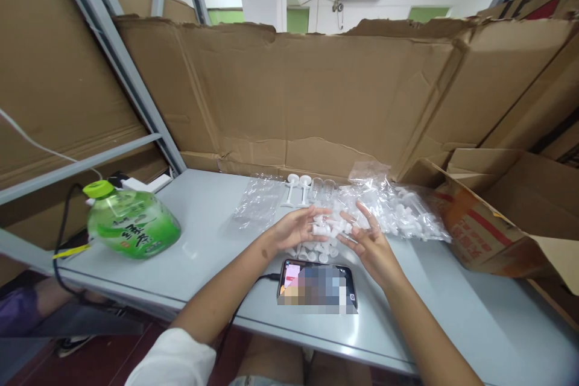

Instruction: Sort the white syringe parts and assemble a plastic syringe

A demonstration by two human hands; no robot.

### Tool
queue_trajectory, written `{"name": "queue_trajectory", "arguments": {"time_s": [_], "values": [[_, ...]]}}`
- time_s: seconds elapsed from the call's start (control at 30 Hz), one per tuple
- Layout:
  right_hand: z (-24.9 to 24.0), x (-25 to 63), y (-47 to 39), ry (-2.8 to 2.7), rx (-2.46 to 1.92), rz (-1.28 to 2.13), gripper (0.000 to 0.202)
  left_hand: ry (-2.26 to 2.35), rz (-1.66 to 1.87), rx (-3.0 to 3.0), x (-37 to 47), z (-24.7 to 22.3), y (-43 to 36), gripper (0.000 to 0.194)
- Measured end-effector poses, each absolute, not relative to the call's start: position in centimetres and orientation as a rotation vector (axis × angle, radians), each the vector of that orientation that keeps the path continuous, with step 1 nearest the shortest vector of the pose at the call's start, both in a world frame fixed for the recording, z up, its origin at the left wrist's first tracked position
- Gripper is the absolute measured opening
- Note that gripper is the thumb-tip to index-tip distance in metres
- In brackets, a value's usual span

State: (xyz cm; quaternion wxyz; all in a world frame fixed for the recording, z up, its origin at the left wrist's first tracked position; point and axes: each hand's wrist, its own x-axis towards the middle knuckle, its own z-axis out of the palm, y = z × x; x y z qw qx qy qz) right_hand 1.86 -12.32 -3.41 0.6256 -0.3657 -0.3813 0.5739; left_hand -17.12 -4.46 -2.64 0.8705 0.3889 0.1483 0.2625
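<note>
My left hand (296,230) is held low over the table, its thumb and fingers closed around a small white plastic part (321,230). Facing it, my right hand (373,248) has its fingers spread, with the fingertips close to other white pieces; whether they touch any is unclear. Beneath the hands lies a pile of small white plastic pieces (312,252). Just behind stand two white spool-shaped stems (296,190) and two clear ribbed cylinders (322,189). A clear plastic bag (418,212) of white parts lies behind my right hand.
A phone (319,286) with a cable lies at the table's (208,253) front edge. To the left stands a green bottle (133,223). A flat clear bag (257,202) lies behind, an open carton (479,223) at right. Cardboard walls (316,90) enclose the back. Someone's leg shows lower left.
</note>
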Motion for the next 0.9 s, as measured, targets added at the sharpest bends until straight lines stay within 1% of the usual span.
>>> {"name": "queue_trajectory", "arguments": {"time_s": [0.23,0.5,0.77,0.9], "values": [[-2.8,2.5,-12.3,-0.796,-0.846,1.285,0.048,0.350,0.604,0.745,-17.3,-2.7,-4.0,0.023],[-2.1,3.7,-12.2,-0.732,-0.834,1.208,0.043,0.459,0.680,0.705,-17.8,-3.0,-3.0,0.018],[-2.0,5.2,-12.1,-0.697,-0.887,1.132,0.039,0.611,0.671,0.811,-17.8,-3.5,-2.7,0.013],[-2.0,5.7,-12.1,-0.707,-0.922,1.113,0.040,0.667,0.653,0.934,-17.9,-3.6,-2.7,0.015]]}}
